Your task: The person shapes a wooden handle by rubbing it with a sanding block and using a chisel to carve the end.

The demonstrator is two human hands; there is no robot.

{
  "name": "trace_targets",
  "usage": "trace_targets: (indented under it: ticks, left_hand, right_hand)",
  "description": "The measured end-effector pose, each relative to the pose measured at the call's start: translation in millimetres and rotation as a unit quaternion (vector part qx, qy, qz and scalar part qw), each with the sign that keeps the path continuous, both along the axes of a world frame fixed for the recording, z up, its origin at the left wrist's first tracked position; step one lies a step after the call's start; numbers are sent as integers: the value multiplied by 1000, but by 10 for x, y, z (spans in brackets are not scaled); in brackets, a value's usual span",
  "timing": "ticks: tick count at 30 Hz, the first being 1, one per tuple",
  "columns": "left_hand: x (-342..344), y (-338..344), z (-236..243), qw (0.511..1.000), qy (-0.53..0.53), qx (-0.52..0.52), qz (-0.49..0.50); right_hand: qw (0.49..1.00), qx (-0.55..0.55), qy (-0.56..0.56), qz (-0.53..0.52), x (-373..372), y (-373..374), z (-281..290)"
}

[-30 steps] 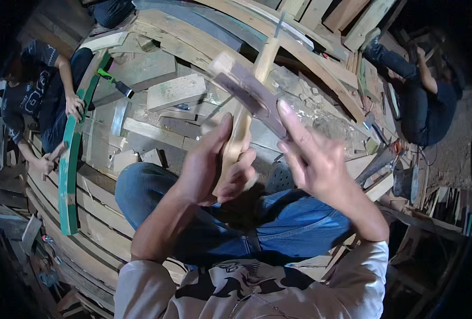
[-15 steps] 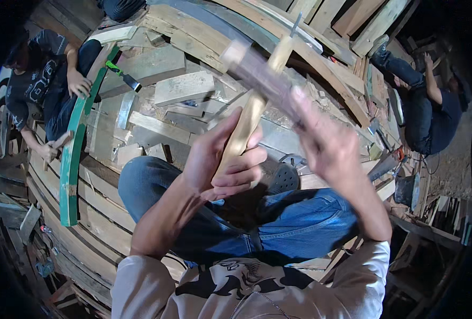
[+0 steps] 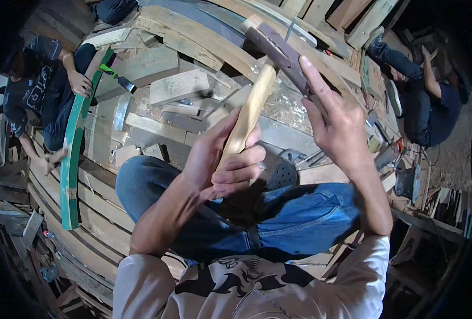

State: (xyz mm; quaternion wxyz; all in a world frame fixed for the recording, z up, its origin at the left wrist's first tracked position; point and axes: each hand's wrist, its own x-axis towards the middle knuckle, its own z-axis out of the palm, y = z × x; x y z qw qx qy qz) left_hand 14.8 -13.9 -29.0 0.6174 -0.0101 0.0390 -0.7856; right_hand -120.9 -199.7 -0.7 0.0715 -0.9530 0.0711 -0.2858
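My left hand point(image 3: 228, 159) is wrapped round a pale, smooth wooden handle point(image 3: 252, 106), which points up and away from me. A thin metal shank point(image 3: 291, 27) shows beyond the handle, in line with it; the part between is hidden. Dark sandpaper point(image 3: 281, 56) is folded round a wooden stick, gripped in my right hand point(image 3: 334, 117) with the forefinger stretched along it. This wrapped stick lies slantwise across the handle's far end, and one bare wooden tip of it sticks out.
A person at the left holds a green curved timber point(image 3: 72, 175), beside a chisel with a green handle point(image 3: 120, 78). Another person sits at the right. Wood blocks point(image 3: 180, 87), offcuts and shavings litter the planks before my crossed legs. A saw point(image 3: 387, 157) lies at the right.
My right hand, blurred before, has shifted slightly right and up with the sandpaper-wrapped stick, toward the handle's far end. My left hand keeps its hold, nearly still.
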Motion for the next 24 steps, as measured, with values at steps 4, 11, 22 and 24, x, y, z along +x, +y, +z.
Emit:
trace_targets:
  ticks: [4,11,22,24]
  left_hand:
    - [15,-12,6,999,-36,6,19]
    - [58,12,9,996,-75,48,9]
    - [-29,35,18,954,-259,132,76]
    - [-64,-28,67,938,-293,167,84]
  right_hand:
    - [994,51,91,24,-109,318,73]
    - [985,65,158,2,-106,355,81]
    - [986,4,156,-66,-7,287,122]
    - [985,70,155,-3,-94,384,39]
